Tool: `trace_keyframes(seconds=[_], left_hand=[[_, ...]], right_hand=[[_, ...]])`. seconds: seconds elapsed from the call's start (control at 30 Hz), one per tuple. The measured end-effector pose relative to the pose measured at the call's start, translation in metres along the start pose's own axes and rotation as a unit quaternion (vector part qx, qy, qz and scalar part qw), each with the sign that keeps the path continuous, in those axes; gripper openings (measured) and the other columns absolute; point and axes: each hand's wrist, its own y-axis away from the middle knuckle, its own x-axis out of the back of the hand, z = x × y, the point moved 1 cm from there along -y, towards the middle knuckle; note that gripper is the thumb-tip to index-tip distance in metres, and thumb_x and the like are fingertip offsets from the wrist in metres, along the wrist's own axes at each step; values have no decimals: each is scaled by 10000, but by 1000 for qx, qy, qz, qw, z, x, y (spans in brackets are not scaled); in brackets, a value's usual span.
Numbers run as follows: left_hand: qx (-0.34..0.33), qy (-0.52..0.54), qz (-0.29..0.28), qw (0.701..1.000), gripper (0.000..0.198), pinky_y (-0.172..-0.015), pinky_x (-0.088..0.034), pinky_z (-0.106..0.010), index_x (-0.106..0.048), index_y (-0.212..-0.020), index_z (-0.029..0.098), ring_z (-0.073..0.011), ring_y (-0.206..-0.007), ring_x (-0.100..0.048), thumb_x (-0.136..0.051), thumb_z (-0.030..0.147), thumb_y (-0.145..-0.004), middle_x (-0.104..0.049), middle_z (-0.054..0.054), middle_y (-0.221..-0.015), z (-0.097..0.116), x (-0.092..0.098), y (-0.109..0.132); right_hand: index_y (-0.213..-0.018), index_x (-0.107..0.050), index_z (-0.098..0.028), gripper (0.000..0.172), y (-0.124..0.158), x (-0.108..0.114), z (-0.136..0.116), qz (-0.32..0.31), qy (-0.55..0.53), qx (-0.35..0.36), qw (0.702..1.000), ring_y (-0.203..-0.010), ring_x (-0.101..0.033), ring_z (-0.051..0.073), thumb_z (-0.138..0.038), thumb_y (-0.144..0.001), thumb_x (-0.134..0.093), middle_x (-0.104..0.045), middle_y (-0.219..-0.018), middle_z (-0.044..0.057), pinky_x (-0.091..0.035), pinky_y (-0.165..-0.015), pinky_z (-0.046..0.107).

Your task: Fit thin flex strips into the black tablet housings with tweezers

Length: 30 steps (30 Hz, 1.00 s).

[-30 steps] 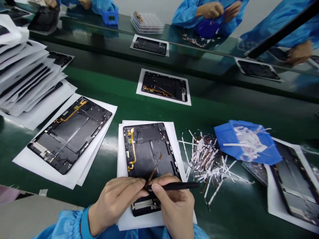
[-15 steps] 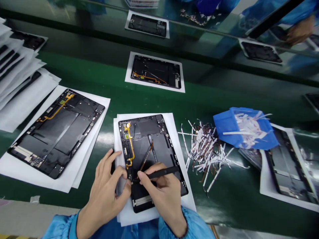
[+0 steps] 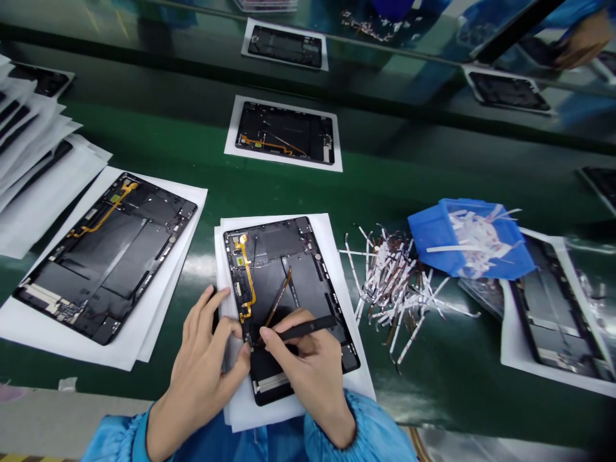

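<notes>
Tweezers (image 3: 308, 327) pinched narrowly in the fingers (image 3: 289, 321) of the right hand (image 3: 303, 366), tips at the foot of a brown adhesive strip (image 3: 279, 298), lifted and standing off the black tablet back (image 3: 279, 253) at centre, on a white paper sheet (image 3: 330, 256). Left hand (image 3: 202, 359) at 6 o'clock, fingers spread wide, braced on the tablet's lower-left edge. Loose peeled strips (image 3: 392, 289) heaped at 3 o'clock; blue tray (image 3: 436, 234) at 2 o'clock, on the green table (image 3: 433, 378).
</notes>
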Motion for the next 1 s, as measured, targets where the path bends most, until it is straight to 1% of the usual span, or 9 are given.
trace_keyframes(seconds=[0.13,0.3,0.43,0.57,0.7,0.83,1.0], left_hand=[[2,-7,3,1000,36,-1049,-391,-636,-510,-952,214,-396,-1466,-235,-501,202,-919,-352,-140,-1525,1,-1,-1],[6,-12,1,1000,35,-1044,-389,-654,-502,-955,217,-395,-1480,-200,-491,199,-927,-320,-135,-1548,0,-2,-1],[5,-9,-1,1000,40,-1044,-395,-640,-502,-957,218,-391,-1479,-206,-484,196,-928,-330,-131,-1545,1,-1,0],[9,-14,5,1000,12,-1048,-394,-626,-496,-944,217,-391,-1476,-216,-488,226,-940,-333,-138,-1543,2,-2,-1],[3,-27,14,1000,21,-1048,-394,-635,-483,-938,217,-378,-1480,-203,-485,234,-950,-328,-153,-1536,2,-5,-1],[0,-31,5,999,25,-1037,-419,-640,-494,-954,214,-376,-1481,-205,-475,202,-943,-321,-152,-1546,0,-6,1],[30,-20,-13,999,46,-1051,-449,-618,-524,-975,218,-366,-1495,-201,-485,213,-952,-298,-114,-1576,-1,-6,3]], right_hand=[[-699,-645,-193,147,-1,0,0,-6,9,1,1000,-608,-677,132,-244,-777,-759,-644,-697,-9,-601,-557,212],[-703,-659,-188,130,-2,0,0,-8,0,2,1000,-597,-671,121,-227,-768,-765,-642,-681,-14,-598,-556,192],[-702,-667,-187,121,-1,0,1,-11,-9,-2,1000,-592,-673,120,-215,-762,-768,-646,-677,-16,-600,-559,191],[-706,-663,-191,134,-2,0,2,-8,-13,-14,1000,-593,-678,129,-231,-749,-784,-655,-679,-15,-604,-562,206],[-709,-654,-190,160,-2,-1,2,-7,-15,-24,1000,-572,-677,130,-264,-742,-791,-666,-698,-9,-603,-555,212],[-715,-650,-184,180,-2,-2,2,-11,-16,-28,999,-581,-689,139,-293,-745,-789,-675,-727,6,-596,-545,211],[-752,-653,-188,156,-3,-3,2,-9,-16,-7,1000,-622,-692,144,-280,-766,-779,-673,-731,3,-588,-575,214]])
